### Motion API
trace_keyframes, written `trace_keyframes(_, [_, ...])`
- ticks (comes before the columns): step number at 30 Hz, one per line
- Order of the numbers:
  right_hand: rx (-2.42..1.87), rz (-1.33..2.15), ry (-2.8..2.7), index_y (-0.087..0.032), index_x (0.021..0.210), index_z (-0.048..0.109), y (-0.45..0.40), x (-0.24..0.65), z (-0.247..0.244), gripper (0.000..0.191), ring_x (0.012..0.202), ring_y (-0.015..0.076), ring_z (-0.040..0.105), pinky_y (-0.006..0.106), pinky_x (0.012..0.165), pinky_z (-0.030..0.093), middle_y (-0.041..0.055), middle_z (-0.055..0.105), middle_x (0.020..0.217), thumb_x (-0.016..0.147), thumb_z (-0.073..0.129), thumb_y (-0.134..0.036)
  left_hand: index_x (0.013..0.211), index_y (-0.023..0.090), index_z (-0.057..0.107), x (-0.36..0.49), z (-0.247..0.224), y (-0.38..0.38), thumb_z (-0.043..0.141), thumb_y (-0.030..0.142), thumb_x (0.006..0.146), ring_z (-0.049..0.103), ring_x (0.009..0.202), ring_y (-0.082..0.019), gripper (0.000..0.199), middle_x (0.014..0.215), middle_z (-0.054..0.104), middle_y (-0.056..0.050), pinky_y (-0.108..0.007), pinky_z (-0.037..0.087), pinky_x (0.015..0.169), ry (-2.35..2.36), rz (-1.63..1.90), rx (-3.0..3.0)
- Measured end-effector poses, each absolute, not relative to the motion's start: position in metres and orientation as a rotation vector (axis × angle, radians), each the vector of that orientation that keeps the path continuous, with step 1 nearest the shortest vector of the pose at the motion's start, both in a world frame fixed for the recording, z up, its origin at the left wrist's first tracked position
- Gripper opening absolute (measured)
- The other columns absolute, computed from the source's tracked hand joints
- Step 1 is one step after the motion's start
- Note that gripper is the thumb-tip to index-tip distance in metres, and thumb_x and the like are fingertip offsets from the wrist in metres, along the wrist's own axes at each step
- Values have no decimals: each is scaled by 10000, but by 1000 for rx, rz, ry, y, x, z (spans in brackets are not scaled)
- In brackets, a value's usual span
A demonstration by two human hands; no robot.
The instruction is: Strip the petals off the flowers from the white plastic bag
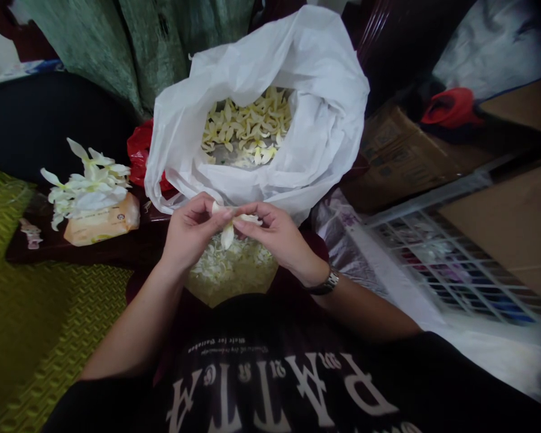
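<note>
Both bare hands meet over the lap, handling one pale cream, long-petalled flower. The left hand has its fingers pinched together on one part of the flower, and the right hand grips the other side between thumb and fingers, so neither is spread wide; whether any petal has come away cannot be told. Just below them, in the lap, a translucent yellowish container holds many small whitish plant pieces. Beyond the hands, a large crumpled white plastic bag stands with its mouth open, showing a broad layer of creamy yellow blossoms inside. To the left, a loose heap of white long-petalled flowers rests on an orange-and-yellow soft packet on the dark reddish-brown wooden counter, near a shiny red plastic bag. Judging from these amounts, the work looks well under way: plenty of material has already gathered in both the container and the white bag. The flower in hand appears unfinished, and the heap on the packet seems untouched; which other pieces are finished cannot be told.
</note>
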State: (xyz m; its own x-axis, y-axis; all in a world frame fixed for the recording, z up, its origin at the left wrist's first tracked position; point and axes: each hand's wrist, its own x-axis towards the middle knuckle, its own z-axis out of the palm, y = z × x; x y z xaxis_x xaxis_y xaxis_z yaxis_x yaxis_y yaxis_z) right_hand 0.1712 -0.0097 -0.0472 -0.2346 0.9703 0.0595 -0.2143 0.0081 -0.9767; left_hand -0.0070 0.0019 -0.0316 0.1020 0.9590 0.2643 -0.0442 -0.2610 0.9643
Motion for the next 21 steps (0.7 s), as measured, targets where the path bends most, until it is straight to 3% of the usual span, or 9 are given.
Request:
trace_keyframes(4, [-878, 1468, -1271, -256, 1002, 714, -8, 170, -50, 260, 691, 112, 653, 273, 693, 569, -27, 719, 863, 805, 800, -403, 691, 184, 598, -2, -32, 0, 888, 312, 710, 499, 572, -83, 317, 650, 536, 37, -205, 413, 531, 970, 1294, 1294])
trace_keyframes(9, [-887, 1470, -1299, -245, 940, 711, -6, 170, -48, 287, 669, 115, 634, 266, 657, 552, -25, 696, 838, 775, 816, -454, 757, 201, 573, -1, -33, 0, 920, 330, 654, 554, 542, -86, 384, 651, 611, 45, -201, 443, 517, 961, 1283, 1185])
trace_keyframes(13, [-882, 1489, -1248, -241, 901, 695, -7, 165, -48, 309, 627, 116, 601, 262, 622, 521, -37, 667, 759, 743, 838, -466, 733, 196, 568, -2, -34, 1, 907, 354, 677, 427, 409, -53, 378, 524, 527, 72, -185, 312, 410, 942, 1226, 1154])
trace_keyframes(17, [-806, 1458, -997, -245, 843, 654, -2, 160, -54, 301, 700, 124, 612, 279, 716, 547, -37, 667, 790, 732, 838, -456, 734, 198, 596, -2, -34, 2, 899, 360, 693, 406, 356, -59, 346, 444, 493, 78, -191, 280, 373, 932, 1254, 1174])
trace_keyframes(21, [-735, 1317, -813, -267, 859, 617, 14, 180, -55, 280, 908, 156, 664, 351, 903, 558, -12, 704, 968, 751, 804, -445, 700, 205, 572, -7, -34, 6, 917, 378, 655, 391, 319, -58, 388, 423, 493, 87, -191, 284, 333, 971, 1413, 1117])
